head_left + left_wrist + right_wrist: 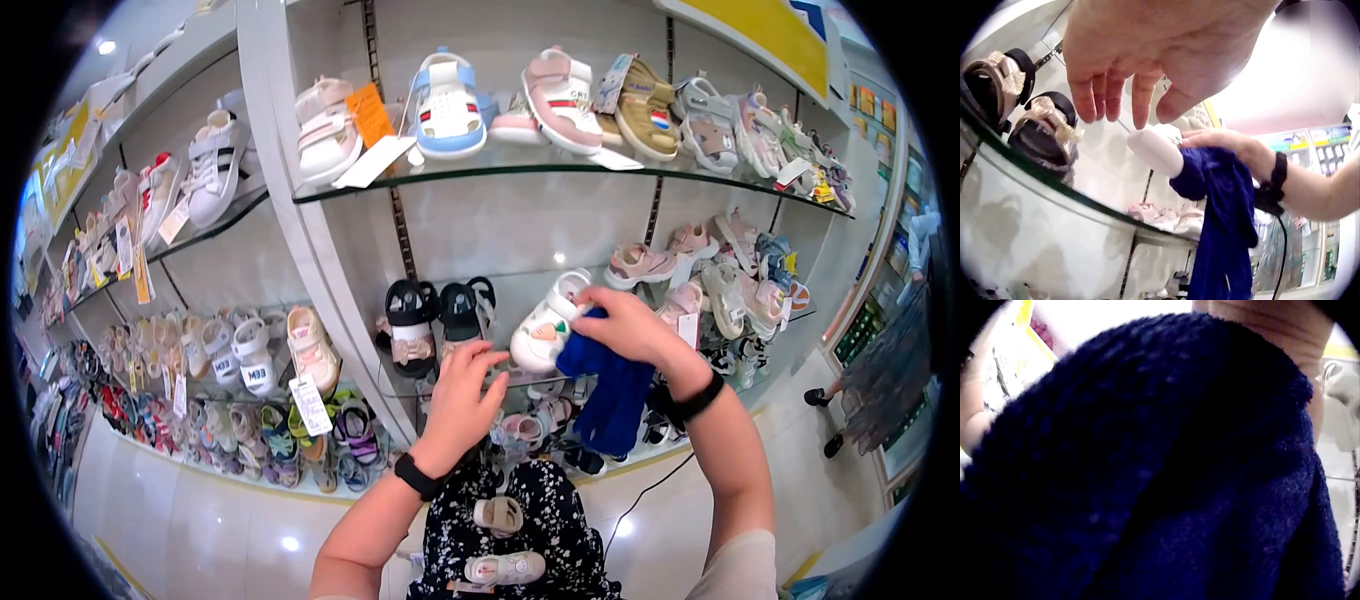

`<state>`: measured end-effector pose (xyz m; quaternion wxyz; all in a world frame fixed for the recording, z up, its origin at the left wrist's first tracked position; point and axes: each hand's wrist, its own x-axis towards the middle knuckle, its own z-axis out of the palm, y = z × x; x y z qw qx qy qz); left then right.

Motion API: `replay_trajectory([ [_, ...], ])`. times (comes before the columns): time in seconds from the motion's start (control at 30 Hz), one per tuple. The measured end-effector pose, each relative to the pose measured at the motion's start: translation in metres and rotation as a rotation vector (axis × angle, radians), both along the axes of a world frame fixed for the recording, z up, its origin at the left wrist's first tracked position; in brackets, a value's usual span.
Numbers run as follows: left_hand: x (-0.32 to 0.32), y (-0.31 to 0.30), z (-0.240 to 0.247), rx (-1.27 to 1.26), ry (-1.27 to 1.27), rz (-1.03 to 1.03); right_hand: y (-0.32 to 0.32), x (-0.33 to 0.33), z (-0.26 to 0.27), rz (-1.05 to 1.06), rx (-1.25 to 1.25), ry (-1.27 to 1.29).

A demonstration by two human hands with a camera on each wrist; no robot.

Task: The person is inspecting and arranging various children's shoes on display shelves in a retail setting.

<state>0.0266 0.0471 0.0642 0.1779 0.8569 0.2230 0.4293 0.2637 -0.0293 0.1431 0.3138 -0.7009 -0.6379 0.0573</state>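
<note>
White shoe (533, 340) in the right hand (630, 328), blue cloth (612, 400) bunched against it

From where I stand, the upper glass shelf (450, 172) runs across at 12 o'clock from the white shoe, lined with small footwear. The blue cloth hangs at the shoe's 4 o'clock, its loose lengths dangling below the right hand. That hand comes in from 3 o'clock, thumb and fingers bent in a grip on the shoe near its strap. The left hand (462, 392) is at 8 o'clock, fingers loosely extended, slightly parted and holding nothing; its tips are just beside the toe, though I cannot tell whether one touches. Black sandals (409, 312) sit at 9 o'clock. Both wrists wear dark bands (695, 400). Smallest is the carrot patch (546, 332) on the white shoe
</note>
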Motion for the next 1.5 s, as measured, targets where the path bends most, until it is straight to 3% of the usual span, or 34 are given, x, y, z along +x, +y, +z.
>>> replay_trajectory([
  [0.1, 0.007, 0.009, -0.021, 0.235, 0.071, 0.088, 0.05, 0.023, -0.007, -0.002, -0.091, 0.03],
  [0.23, 0.008, 0.007, -0.034, 0.236, 0.143, 0.146, 0.091, 0.038, -0.016, -0.012, -0.272, -0.026],
  [0.33, 0.005, 0.012, -0.039, 0.215, 0.176, 0.131, 0.112, 0.046, -0.028, 0.02, -0.308, 0.112],
  [0.67, -0.009, 0.0, -0.042, 0.174, 0.025, 0.093, 0.13, 0.048, -0.038, 0.054, -0.359, 0.108],
  [0.77, -0.031, -0.019, -0.062, 0.07, -0.005, -0.021, 0.125, 0.061, -0.047, 0.193, -0.242, 0.016],
  [0.83, -0.047, -0.022, -0.086, -0.122, 0.043, -0.11, 0.103, 0.044, -0.024, 0.043, -0.305, -0.068],
  [0.9, -0.069, -0.027, -0.114, -0.345, 0.205, -0.116, 0.078, 0.038, -0.015, 0.087, -0.171, 0.097],
  [0.97, -0.087, -0.037, -0.141, -0.562, 0.35, -0.108, 0.042, 0.027, 0.007, 0.146, -0.226, 0.224],
  [1.07, -0.104, -0.066, -0.187, -0.781, 0.416, -0.118, -0.011, 0.007, 0.004, 0.158, -0.03, 0.402],
  [1.13, -0.106, -0.087, -0.19, -0.827, 0.313, -0.113, -0.042, 0.0, -0.011, 0.155, 0.085, 0.633],
  [1.2, -0.111, -0.103, -0.198, -0.707, 0.291, -0.054, -0.064, -0.006, -0.046, 0.128, 0.153, 0.605],
  [1.4, -0.125, -0.131, -0.198, -0.652, 0.642, -0.136, -0.103, -0.022, -0.148, 0.325, -0.213, 1.012],
  [1.5, -0.123, -0.13, -0.203, -0.602, 0.647, -0.15, -0.111, -0.039, -0.169, 0.337, -0.403, 0.961],
])
